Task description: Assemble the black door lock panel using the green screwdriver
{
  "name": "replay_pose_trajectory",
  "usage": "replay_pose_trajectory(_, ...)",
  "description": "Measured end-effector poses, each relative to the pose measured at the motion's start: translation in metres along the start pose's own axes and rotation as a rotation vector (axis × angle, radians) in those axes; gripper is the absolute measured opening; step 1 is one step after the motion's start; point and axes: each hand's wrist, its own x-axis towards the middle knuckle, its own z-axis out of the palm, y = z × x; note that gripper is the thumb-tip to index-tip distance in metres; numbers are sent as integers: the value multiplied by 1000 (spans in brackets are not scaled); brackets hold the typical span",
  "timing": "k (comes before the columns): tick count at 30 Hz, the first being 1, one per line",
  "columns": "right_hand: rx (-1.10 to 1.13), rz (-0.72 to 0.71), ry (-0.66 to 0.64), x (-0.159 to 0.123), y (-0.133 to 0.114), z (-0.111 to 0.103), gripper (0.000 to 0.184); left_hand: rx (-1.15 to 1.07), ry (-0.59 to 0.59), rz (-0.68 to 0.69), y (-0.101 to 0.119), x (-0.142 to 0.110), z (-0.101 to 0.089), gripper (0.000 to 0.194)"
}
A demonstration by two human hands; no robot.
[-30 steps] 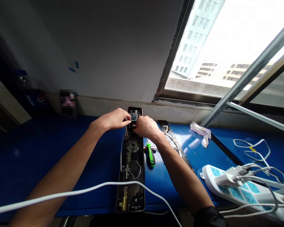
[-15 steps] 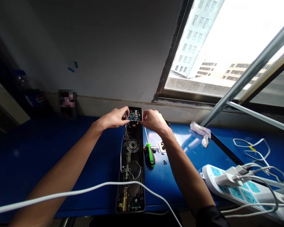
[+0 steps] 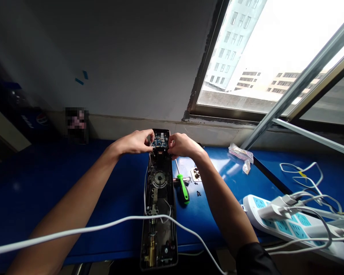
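At the far end of a long dark casing [image 3: 166, 233], bent fingers meet the two sides of a small circuit board [image 3: 159, 142]: the left hand [image 3: 136, 142] at its left edge, the right hand [image 3: 185, 146] at its right. From where I stand I can't tell whether either hand's fingers are clamped on the board or only touching it. The casing lies open, lengthwise on the blue desk [image 3: 111, 206]. Just right of it rests a green-handled screwdriver [image 3: 183, 189], with small dark screws [image 3: 198, 193] beyond. A white cable [image 3: 126, 218] crosses above the casing's nearer half; farther right sits a power strip [image 3: 285, 228] crowded with plugs.
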Motion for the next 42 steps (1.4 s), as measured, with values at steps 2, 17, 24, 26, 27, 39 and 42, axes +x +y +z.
replay_pose_trajectory(2, 16, -2, -36, -2, 0, -2, 18, 17, -22, 0, 2, -3, -2, 28)
replay_pose_trajectory(17, -51, -106, -6, -10, 3, -17, 14, -494, -127, -82, -16, -3, -5, 37)
replay_pose_trajectory(24, -66, -159, 69, -12, 7, -22, 14, -560, -165, -168, -23, 6, 14, 48)
replay_pose_trajectory(26, -77, -168, 82, -12, 8, -22, 14, -595, -222, -133, -26, 8, 16, 50)
replay_pose_trajectory(27, -81, -171, 88, -12, 7, -21, 14, -605, -267, -115, -27, 9, 16, 47)
replay_pose_trajectory(39, -107, -183, 69, -14, 2, -18, 14, -161, -455, -77, -25, 12, 19, 23)
replay_pose_trajectory(42, -116, -190, 66, -15, 2, -18, 13, -113, -459, -75, -26, 16, 30, 22)
